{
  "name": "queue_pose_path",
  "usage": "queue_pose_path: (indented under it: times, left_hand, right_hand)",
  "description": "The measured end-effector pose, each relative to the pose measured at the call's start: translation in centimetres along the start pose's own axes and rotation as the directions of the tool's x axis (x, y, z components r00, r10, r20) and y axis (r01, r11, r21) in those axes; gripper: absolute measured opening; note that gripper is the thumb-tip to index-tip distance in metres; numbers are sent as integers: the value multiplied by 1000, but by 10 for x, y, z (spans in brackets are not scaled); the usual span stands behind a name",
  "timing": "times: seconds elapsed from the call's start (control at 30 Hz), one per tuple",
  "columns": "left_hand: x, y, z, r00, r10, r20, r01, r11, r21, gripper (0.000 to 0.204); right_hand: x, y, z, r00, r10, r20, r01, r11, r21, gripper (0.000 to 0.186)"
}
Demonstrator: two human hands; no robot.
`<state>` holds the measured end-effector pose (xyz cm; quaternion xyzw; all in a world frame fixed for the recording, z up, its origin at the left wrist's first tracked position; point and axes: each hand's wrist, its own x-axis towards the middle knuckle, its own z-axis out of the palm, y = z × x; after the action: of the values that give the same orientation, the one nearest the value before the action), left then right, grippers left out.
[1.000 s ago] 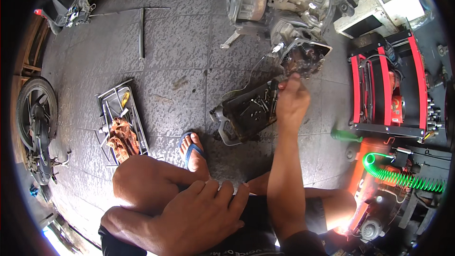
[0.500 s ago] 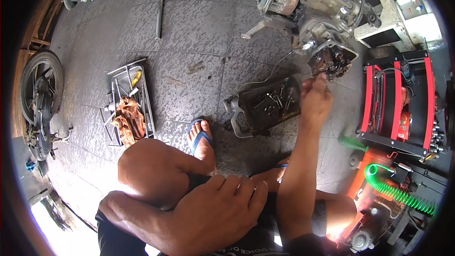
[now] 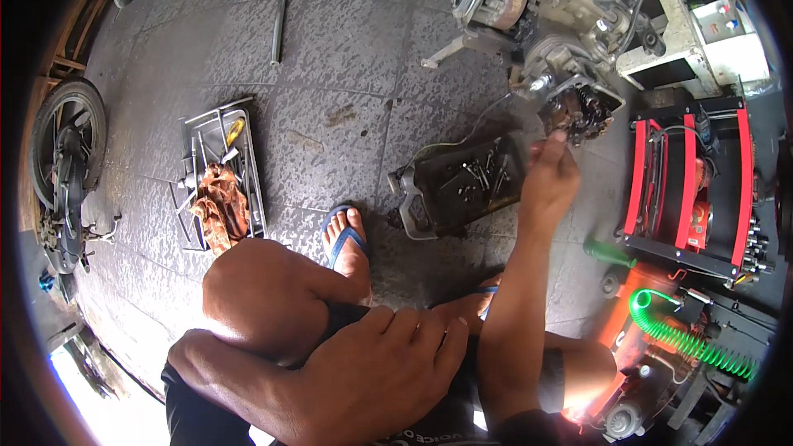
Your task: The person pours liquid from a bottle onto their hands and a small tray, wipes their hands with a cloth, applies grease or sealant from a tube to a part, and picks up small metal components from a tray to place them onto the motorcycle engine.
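Note:
My right hand (image 3: 552,167) reaches out to the near end of a motorcycle engine (image 3: 549,25), its fingers pinched together at the lower edge of the opened cylinder head (image 3: 582,111). Whatever they hold, if anything, is too small to make out. Dark, oily valve parts show inside the head. My left hand (image 3: 384,372) lies relaxed across my lap beside my bent knee, fingers stretched and slightly apart, with nothing visible in it. Left of my right hand, on the floor, a dark oily tray (image 3: 438,215) carries several loose bolts (image 3: 477,169) and a grey metal frame-shaped cover (image 3: 420,216).
A metal rack (image 3: 258,190) with a brown-orange rag (image 3: 221,206) lies to the left. Further left is a motorcycle wheel (image 3: 43,149). At right stand a red-and-black tool cart (image 3: 687,177) and an orange compressor (image 3: 615,314) with a green coiled hose (image 3: 681,334).
My right hand stays at the cylinder head, with only a slight shift of the fingers. My left hand has not moved. The view has tilted slightly.

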<state>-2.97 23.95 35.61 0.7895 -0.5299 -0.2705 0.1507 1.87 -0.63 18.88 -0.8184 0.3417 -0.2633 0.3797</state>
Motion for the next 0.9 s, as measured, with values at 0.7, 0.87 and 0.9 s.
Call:
queue_pose_path:
  times: [0.7,0.87,0.9]
  left_hand:
    - [-4,0,8,1000,4,-20,-3,999,33,60]
    - [0,2,-1,999,-22,37,23,999,-46,61]
    - [-6,2,2,999,-37,34,39,996,-74,61]
  right_hand:
    - [4,-2,-5,999,-42,6,43,993,-107,48]
    - [4,-2,-5,1000,-1,4,1,999,-38,42]
    - [5,2,-4,999,30,13,-30,1000,5,40]
